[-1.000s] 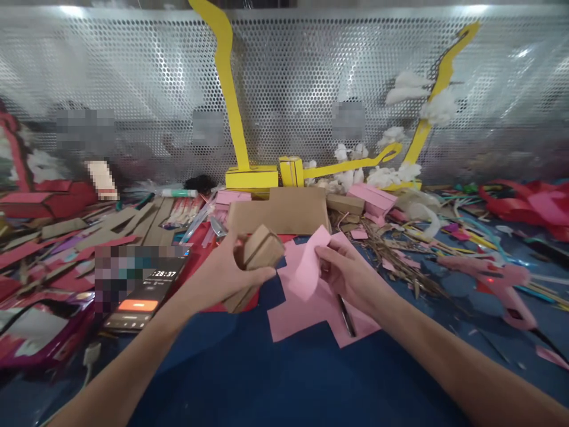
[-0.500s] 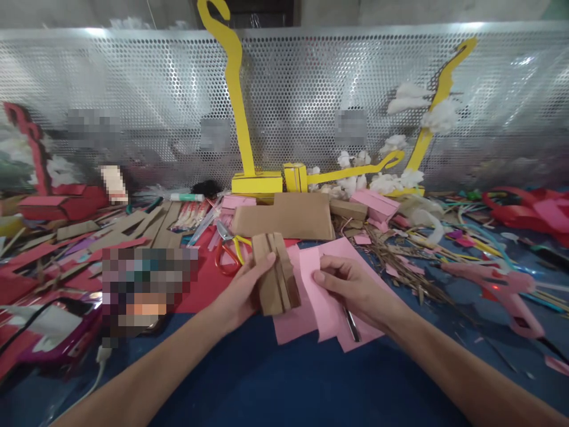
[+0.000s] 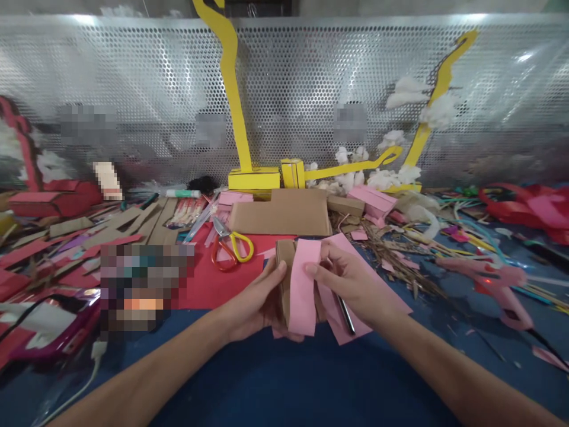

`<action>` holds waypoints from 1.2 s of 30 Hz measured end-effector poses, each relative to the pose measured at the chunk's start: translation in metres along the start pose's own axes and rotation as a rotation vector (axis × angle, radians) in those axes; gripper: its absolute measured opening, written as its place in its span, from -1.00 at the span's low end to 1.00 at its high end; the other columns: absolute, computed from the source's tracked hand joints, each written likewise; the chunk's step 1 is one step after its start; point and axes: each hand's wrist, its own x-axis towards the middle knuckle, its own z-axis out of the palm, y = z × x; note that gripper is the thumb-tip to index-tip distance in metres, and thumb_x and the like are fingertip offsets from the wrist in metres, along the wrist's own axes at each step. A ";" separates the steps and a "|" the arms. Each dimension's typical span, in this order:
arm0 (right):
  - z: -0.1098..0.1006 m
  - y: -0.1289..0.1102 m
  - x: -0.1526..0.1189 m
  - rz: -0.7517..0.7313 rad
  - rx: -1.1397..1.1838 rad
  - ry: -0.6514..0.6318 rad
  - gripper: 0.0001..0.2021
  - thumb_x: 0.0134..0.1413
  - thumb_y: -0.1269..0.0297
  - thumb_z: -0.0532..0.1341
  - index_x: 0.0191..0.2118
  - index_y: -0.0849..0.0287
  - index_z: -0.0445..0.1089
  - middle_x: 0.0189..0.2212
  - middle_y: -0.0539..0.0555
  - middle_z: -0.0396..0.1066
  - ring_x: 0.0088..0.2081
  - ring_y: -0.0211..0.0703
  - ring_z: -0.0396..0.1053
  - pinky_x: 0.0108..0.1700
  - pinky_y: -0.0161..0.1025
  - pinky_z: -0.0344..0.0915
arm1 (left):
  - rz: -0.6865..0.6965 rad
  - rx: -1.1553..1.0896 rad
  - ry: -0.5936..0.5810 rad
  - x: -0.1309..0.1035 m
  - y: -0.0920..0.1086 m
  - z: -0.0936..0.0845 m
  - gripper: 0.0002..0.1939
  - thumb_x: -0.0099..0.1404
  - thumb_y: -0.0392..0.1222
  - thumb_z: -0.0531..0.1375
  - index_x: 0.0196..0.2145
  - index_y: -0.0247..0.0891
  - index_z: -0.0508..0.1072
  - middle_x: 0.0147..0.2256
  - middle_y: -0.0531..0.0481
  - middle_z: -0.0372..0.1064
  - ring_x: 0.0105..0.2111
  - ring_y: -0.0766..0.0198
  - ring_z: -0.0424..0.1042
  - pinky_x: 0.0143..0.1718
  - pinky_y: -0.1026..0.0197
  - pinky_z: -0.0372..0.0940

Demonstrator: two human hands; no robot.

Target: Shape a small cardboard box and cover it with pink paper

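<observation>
My left hand [image 3: 253,302] is wrapped round a small brown cardboard box [image 3: 285,255], its thumb on the left side of the box. A strip of pink paper [image 3: 304,290] lies across the front of the box and hides much of it. My right hand [image 3: 351,279] pinches the strip's upper right edge between thumb and fingers. Beneath my right hand are a larger pink sheet [image 3: 382,284] and a dark pen [image 3: 345,315]. Scissors [image 3: 231,246] with red and yellow handles rest on a red sheet [image 3: 200,284] left of the box.
Behind the hands stands a flat brown cardboard piece [image 3: 297,213], with yellow hooked shapes [image 3: 231,89] beyond. A pink glue gun [image 3: 502,284] lies at right beside twigs [image 3: 386,252]. Cardboard strips [image 3: 151,219] and a blurred-out patch are at left.
The box has moved right and the pink strip now overlaps its front. The two hands are closer together. The scissors are in fuller view.
</observation>
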 end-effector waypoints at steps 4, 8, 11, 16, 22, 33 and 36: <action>0.001 0.004 0.003 -0.055 -0.098 0.081 -0.72 0.10 0.00 0.39 -0.38 0.07 0.41 -0.25 0.05 0.39 -0.21 -0.08 0.36 -0.16 -0.13 0.32 | 0.054 0.080 -0.032 -0.002 -0.002 0.001 -0.20 0.34 0.41 0.10 0.32 -0.12 0.06 -0.35 -0.12 0.53 -0.54 0.15 0.55 -0.55 0.21 0.38; 0.002 0.004 0.003 -0.099 -0.159 0.153 -0.73 0.13 0.03 0.36 -0.39 0.07 0.39 -0.16 0.09 0.37 -0.06 -0.01 0.35 -0.08 -0.11 0.31 | 0.107 0.158 -0.076 -0.004 -0.004 0.002 -0.08 0.20 0.22 0.39 0.31 -0.10 0.04 -0.32 -0.08 0.52 -0.48 0.19 0.58 -0.48 0.25 0.41; 0.001 0.002 0.004 -0.122 -0.180 0.140 -0.71 0.12 0.01 0.37 -0.41 0.08 0.38 -0.07 0.12 0.33 0.05 0.03 0.31 0.00 -0.06 0.29 | 0.125 0.187 -0.090 -0.005 -0.005 0.002 0.02 0.11 0.04 0.50 0.33 -0.07 0.01 -0.17 -0.15 0.52 -0.39 0.15 0.61 -0.47 0.26 0.43; 0.000 -0.003 0.004 -0.147 -0.234 0.077 -0.69 0.12 -0.02 0.37 -0.43 0.08 0.39 -0.06 0.12 0.33 0.08 0.05 0.28 0.12 0.00 0.23 | 0.110 0.216 -0.052 -0.005 -0.005 0.001 -0.11 0.27 0.09 0.37 0.36 -0.09 -0.01 -0.28 -0.10 0.53 -0.46 0.18 0.60 -0.54 0.32 0.36; 0.001 -0.003 0.003 -0.144 -0.267 0.086 -0.71 0.14 0.00 0.36 -0.42 0.07 0.41 -0.05 0.12 0.33 0.11 0.06 0.29 0.13 -0.01 0.21 | 0.109 0.227 -0.036 -0.004 -0.004 0.004 -0.12 0.25 -0.05 0.41 0.34 -0.07 0.00 -0.22 -0.09 0.53 -0.44 0.21 0.60 -0.53 0.31 0.41; 0.002 0.009 0.003 -0.207 -0.285 0.102 -0.76 0.19 0.06 0.33 -0.38 0.06 0.37 -0.03 0.12 0.33 0.12 0.05 0.28 0.10 -0.03 0.24 | 0.088 0.257 -0.041 -0.008 -0.003 0.004 -0.11 0.26 -0.13 0.40 0.36 0.01 -0.04 -0.06 -0.15 0.44 -0.25 0.12 0.59 -0.47 0.20 0.56; 0.002 0.013 0.002 -0.229 -0.297 0.123 -0.78 0.22 0.12 0.31 -0.36 0.06 0.33 -0.01 0.12 0.32 0.09 0.02 0.30 0.03 -0.07 0.27 | 0.084 0.232 -0.054 -0.009 -0.004 0.005 -0.10 0.26 -0.15 0.40 0.35 0.09 -0.05 0.00 -0.15 0.40 -0.16 0.06 0.57 -0.45 0.14 0.59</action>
